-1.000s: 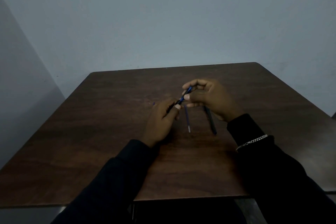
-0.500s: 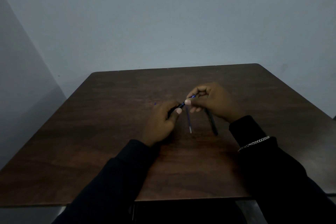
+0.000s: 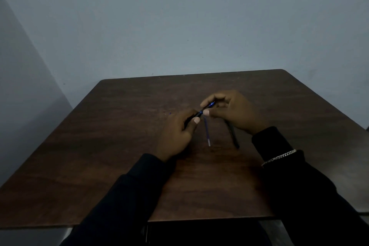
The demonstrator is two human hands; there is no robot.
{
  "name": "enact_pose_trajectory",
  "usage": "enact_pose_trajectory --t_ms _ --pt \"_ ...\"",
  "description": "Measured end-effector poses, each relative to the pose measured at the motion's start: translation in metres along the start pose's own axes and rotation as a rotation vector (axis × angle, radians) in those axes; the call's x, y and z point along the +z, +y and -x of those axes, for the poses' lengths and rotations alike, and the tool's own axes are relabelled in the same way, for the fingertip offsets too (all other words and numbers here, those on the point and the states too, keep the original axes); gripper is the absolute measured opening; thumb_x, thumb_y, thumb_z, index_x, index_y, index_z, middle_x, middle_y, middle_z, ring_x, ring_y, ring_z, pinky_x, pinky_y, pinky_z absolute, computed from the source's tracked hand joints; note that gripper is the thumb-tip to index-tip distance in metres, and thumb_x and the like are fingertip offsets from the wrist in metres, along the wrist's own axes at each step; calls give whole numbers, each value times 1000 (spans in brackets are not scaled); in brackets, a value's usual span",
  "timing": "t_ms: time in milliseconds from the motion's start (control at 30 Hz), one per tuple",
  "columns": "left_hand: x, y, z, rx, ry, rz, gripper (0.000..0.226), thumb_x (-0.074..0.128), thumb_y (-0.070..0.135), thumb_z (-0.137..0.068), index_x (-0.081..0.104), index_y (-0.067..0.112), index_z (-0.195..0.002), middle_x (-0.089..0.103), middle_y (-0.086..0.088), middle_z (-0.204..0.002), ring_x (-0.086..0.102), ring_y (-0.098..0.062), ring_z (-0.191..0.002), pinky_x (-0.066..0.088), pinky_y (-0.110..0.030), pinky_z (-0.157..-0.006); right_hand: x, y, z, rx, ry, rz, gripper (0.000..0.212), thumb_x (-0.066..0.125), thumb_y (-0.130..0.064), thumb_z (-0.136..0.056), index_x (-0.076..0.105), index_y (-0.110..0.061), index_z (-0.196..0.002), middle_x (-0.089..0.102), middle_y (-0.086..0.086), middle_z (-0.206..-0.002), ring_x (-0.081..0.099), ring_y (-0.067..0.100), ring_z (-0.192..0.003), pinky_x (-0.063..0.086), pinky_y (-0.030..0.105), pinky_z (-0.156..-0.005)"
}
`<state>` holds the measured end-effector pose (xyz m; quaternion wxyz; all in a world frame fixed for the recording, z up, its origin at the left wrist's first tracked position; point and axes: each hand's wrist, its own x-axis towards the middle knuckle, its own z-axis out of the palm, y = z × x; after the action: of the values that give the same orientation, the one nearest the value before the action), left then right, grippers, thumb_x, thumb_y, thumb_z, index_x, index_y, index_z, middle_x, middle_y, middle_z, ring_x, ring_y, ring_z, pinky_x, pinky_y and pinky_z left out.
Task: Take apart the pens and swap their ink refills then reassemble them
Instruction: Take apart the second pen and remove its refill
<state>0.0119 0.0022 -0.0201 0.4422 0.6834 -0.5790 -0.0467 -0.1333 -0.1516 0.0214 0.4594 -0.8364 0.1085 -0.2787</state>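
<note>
A small blue piece [image 3: 170,113] lies on the dark brown wooden table [image 3: 119,146]. A slim black-and-blue pen [image 3: 200,113] is gripped by the curled left hand [image 3: 175,134] and pinched at its blue end by the right hand [image 3: 231,110]. Beneath, a thin blue ink refill [image 3: 206,132] lies loose; a black pen barrel [image 3: 234,138] is partly covered by the right hand.

dark brown wooden desk [image 3: 119,166] against plain grey-blue wall [image 3: 179,16]; silver chain bracelet [image 3: 278,158] over a black sleeve [image 3: 309,195].
</note>
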Motion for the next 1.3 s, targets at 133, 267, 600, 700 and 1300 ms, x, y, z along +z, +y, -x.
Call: enact_pose_trajectory --t_ms 133,267,600,700,1300 --pt "-1 0 0 16 1 -10 16 56 20 -108 70 21 -101 67 5 -80 61 -11 -74 47 -31 -65 5 2 0 32 19 15 4 78 -16 -91 78 -19 -92 79 -4 -79 74 8 -67 57 21 -66" --pt "-2 3 3 32 -3 -15 17 57 19 -108 73 19 -113 68 8 -84 63 -9 -77 47 -23 -68 8 0 1 -24 69 272 40 69 -48 -94 72 -14 -74 70 5 -61 67 10 -49 49 18 -53" --pt "-2 3 1 6 11 -8 17 56 19 -108 70 13 -100 68 -6 -82 62 -21 -76 52 -48 -71 2 -6 1 6 49 -2 21 76 -28 -90 76 -16 -106 79 1 -98 76 17 -88 60 25 -76" --pt "-1 4 1 -8 5 -11 17 56 19 -108 70 13 -102 68 -5 -83 62 -20 -77 53 -50 -72 1 -4 2 -40 -9 21 22 78 -1 -85 78 -19 -97 79 0 -99 76 11 -90 55 18 -80" --pt "-2 5 1 22 10 -23 15 57 16 -107 71 12 -103 68 -5 -81 62 -19 -74 50 -45 -69 3 -8 2 52 -12 77 23 75 -17 -89 73 -24 -111 79 0 -94 77 25 -84 59 36 -80"
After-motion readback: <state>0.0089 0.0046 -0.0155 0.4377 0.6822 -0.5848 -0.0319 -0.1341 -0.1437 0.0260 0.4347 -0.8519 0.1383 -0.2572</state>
